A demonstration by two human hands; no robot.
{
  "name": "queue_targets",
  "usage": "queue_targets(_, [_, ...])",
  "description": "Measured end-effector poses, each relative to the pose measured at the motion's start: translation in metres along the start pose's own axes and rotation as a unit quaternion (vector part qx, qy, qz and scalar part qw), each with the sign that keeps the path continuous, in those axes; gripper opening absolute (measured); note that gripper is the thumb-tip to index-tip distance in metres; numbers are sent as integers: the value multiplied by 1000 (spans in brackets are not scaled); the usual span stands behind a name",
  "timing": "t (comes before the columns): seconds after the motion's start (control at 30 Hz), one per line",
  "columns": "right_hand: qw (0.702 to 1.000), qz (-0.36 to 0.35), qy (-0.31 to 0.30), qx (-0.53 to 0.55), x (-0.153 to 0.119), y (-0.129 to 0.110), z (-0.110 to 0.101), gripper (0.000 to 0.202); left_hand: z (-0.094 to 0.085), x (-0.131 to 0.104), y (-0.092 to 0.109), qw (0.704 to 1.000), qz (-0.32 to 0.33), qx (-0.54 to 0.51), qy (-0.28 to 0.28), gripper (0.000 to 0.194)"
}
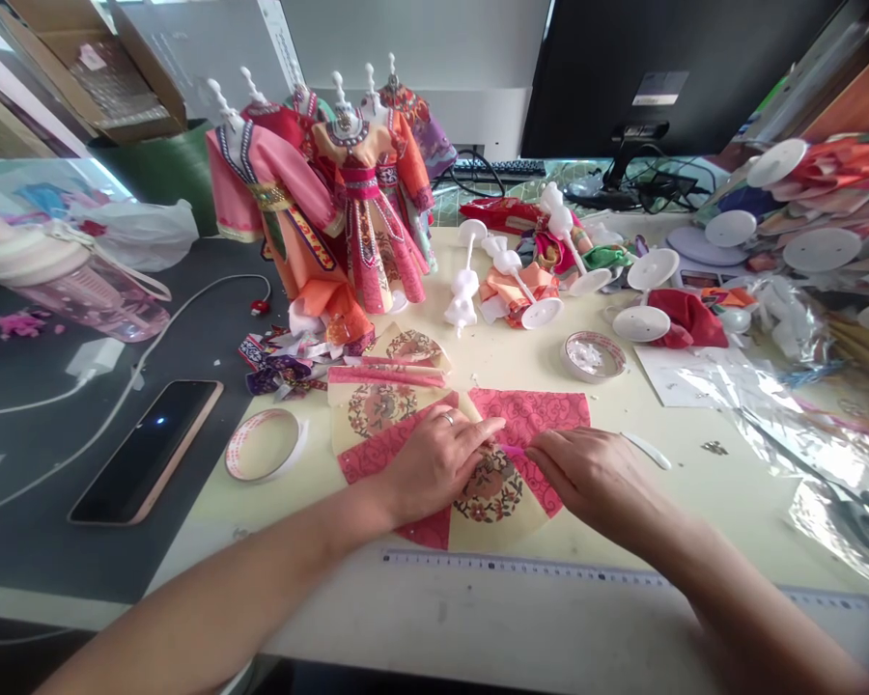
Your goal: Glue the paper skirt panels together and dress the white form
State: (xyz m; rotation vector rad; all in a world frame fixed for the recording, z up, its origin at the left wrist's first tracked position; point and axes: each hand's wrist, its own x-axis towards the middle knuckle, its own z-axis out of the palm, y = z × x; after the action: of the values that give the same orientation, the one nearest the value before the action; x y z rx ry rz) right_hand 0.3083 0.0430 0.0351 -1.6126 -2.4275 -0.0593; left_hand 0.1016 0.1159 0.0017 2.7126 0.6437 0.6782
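A fan-shaped piece of fabric [543, 410] lies flat, its pink scroll-patterned panels alternating with cream ones that carry dark floral roundels. My left hand [438, 458], with a ring on one finger, presses and grips the fabric near its centre, the index finger pointing right. Close by on the right, the fingers of my right hand [586, 473] are pinched together over a pink panel. A thin bright-pink strip [511, 450] runs between the two hands' fingertips. Behind my right hand a slim white stick-like tool [648, 450] shows; whether the hand touches it is hidden.
A clear ruler [492, 565] lies along the front. Tape rolls [262, 444] [592, 357] sit left and right. Several dressed doll stands [362, 203] rise behind, beside white bare stands [463, 290]. A phone [149, 449] lies left; scissors [861, 521] lie far right.
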Motion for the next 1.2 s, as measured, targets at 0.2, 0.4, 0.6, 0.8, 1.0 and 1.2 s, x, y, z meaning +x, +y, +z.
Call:
queue_targets(0.2, [1000, 1, 2, 5, 0, 1, 1, 32, 1, -1, -1, 999, 28, 29, 16, 38])
queue_targets(0.4, [999, -40, 5, 2, -1, 3, 1, 29, -1, -1, 2, 990, 80, 113, 7, 46])
queue_targets(0.6, [997, -70, 15, -9, -1, 2, 1, 29, -4, 2, 5, 985, 97, 145, 5, 44])
queue_targets(0.8, [997, -74, 28, 5, -2, 3, -10, 33, -2, 1, 5, 983, 101, 156, 8, 46])
queue_targets(1.0, [998, -22, 51, -5, -4, 19, -14, 33, -1, -4, 7, 990, 84, 115, -13, 50])
queue_targets(1.2, [999, 10, 51, -8, -4, 22, -15, 35, -8, -1, 5, 997, -25, -78, -6, 52])
